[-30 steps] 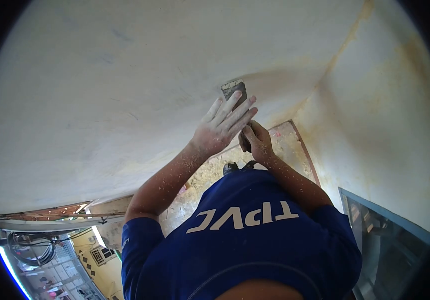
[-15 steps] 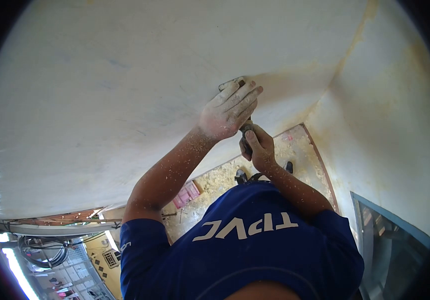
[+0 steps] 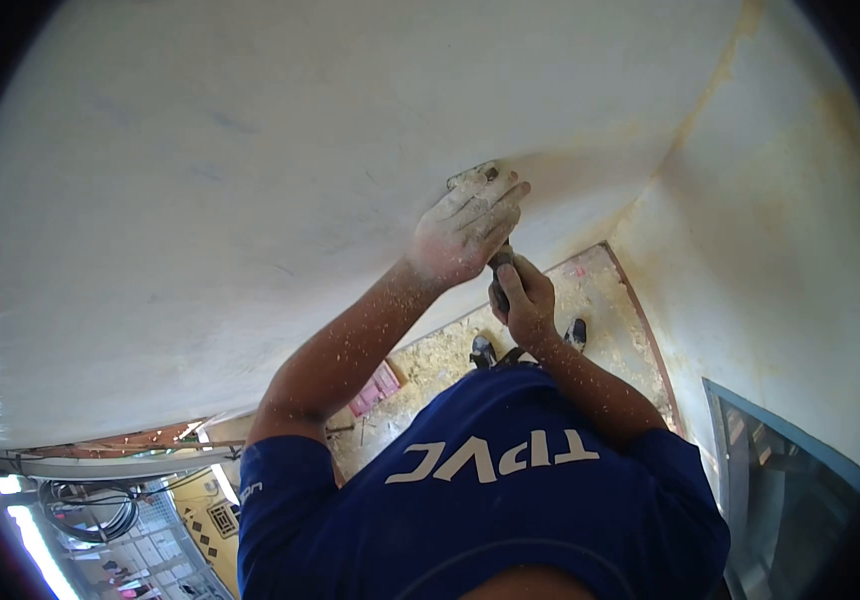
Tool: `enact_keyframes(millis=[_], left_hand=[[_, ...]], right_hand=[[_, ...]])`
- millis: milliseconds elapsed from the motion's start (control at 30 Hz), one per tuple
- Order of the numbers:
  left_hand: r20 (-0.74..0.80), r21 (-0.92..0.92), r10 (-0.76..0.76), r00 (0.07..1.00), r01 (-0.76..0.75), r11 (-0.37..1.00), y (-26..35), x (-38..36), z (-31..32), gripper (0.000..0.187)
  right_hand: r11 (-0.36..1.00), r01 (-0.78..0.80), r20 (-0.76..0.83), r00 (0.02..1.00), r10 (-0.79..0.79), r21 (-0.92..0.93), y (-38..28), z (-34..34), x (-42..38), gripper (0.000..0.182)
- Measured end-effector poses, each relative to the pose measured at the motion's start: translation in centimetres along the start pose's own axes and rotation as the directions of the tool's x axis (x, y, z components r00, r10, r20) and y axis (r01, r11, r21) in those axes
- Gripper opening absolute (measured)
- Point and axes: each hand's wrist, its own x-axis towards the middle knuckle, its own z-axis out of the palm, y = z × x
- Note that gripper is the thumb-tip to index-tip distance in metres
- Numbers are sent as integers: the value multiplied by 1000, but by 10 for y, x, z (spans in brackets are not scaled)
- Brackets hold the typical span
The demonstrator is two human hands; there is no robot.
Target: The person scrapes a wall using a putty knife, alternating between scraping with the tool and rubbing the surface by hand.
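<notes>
My left hand (image 3: 468, 228), coated in pale dust, lies over the head of a hand tool (image 3: 502, 262) at the wall (image 3: 250, 180), its fingers pressed together across it. The dark handle comes out below that palm. My right hand (image 3: 530, 303) is wrapped round the handle's lower end, with its thumb along it. Part of the tool's flat head shows beyond my left fingers; its face against the wall is hidden.
A second wall (image 3: 770, 220) meets the first at a yellowish corner on the right. Below are the dusty floor (image 3: 610, 310), my shoes (image 3: 483, 350) and a pink object (image 3: 377, 388). A blue-framed panel (image 3: 790, 430) stands lower right; coiled cables (image 3: 90, 510) hang lower left.
Both hands and the tool have shifted slightly right and down in the view. Their hold on the tool looks the same.
</notes>
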Motion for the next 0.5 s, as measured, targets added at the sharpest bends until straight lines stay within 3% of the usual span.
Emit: enact_keyframes(millis=[67, 267, 333, 400, 500], left_hand=[[-14, -4, 7, 1000, -7, 1000, -1, -3, 2, 19], [13, 46, 22, 1000, -22, 999, -4, 15, -19, 23], [15, 39, 18, 1000, -19, 999, -2, 4, -8, 21], [1, -7, -22, 1000, 22, 1000, 4, -8, 0, 20], [-40, 59, -21, 999, 24, 998, -1, 19, -28, 16]], right_hand=[[999, -47, -46, 998, 47, 2, 4, 3, 2, 26], [997, 45, -27, 999, -47, -63, -22, 12, 7, 29], [998, 0, -25, 1000, 2, 57, -4, 7, 2, 27], [998, -55, -39, 998, 56, 44, 5, 6, -1, 26], [999, 50, -14, 999, -50, 10, -18, 11, 7, 26]])
